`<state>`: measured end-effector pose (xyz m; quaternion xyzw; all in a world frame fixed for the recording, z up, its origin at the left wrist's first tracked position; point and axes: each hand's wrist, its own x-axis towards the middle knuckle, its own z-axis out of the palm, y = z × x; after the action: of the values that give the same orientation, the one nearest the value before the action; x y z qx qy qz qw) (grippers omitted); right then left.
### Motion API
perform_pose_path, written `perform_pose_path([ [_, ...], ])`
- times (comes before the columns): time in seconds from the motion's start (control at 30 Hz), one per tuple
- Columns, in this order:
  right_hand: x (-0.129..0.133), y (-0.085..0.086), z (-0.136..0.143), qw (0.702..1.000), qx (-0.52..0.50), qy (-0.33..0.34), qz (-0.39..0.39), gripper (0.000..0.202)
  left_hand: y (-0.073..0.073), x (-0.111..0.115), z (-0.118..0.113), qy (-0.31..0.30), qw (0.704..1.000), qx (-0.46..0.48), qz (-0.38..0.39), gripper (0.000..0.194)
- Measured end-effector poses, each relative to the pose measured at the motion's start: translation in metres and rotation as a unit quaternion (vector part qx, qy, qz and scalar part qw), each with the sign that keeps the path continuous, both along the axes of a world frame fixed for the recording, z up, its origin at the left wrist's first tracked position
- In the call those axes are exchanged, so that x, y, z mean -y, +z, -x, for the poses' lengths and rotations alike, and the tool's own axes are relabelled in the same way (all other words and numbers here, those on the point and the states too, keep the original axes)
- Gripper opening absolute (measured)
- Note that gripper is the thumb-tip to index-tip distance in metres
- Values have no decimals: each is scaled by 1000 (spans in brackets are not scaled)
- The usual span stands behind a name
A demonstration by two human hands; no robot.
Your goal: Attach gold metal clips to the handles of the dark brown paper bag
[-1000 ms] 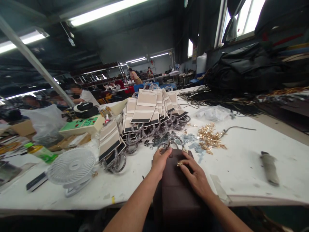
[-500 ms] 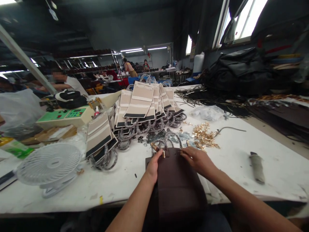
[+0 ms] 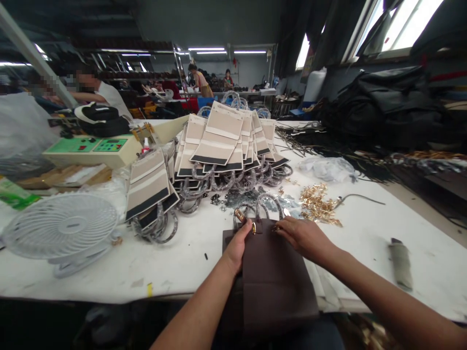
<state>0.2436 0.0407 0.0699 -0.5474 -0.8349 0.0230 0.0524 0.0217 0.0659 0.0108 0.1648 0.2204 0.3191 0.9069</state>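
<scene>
Evidently the dark brown bag lay flat at lower centre, hanging over the table edge, soft and light (probably limp leather). Left hand pinched its top edge by the gold clasp; right hand pressed flat.

A dark brown bag lies flat, overhanging the table's near edge. Gold clasps and wrapped handles sit at its far end.
</scene>
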Motion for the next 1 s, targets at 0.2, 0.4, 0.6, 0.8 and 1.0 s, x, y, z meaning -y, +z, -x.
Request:
perform_pose_path([
  [0.2,-5,3,12,998,58,-4,5,22,0,1,-2,0,1000,25,-2,57],
  [0.4,-9,16,20,990,136,17,25,19,-2,0,-1,-13,999,36,-7,60],
  [0.6,-9,20,17,992,120,14,46,20,0,0,-1,3,1000,18,10,60],
  [0.8,-7,8,17,993,116,-5,23,22,3,1,-2,13,1000,13,0,58],
  [1.0,-16,6,22,993,108,33,39,18,0,0,-5,42,999,17,-28,53],
])
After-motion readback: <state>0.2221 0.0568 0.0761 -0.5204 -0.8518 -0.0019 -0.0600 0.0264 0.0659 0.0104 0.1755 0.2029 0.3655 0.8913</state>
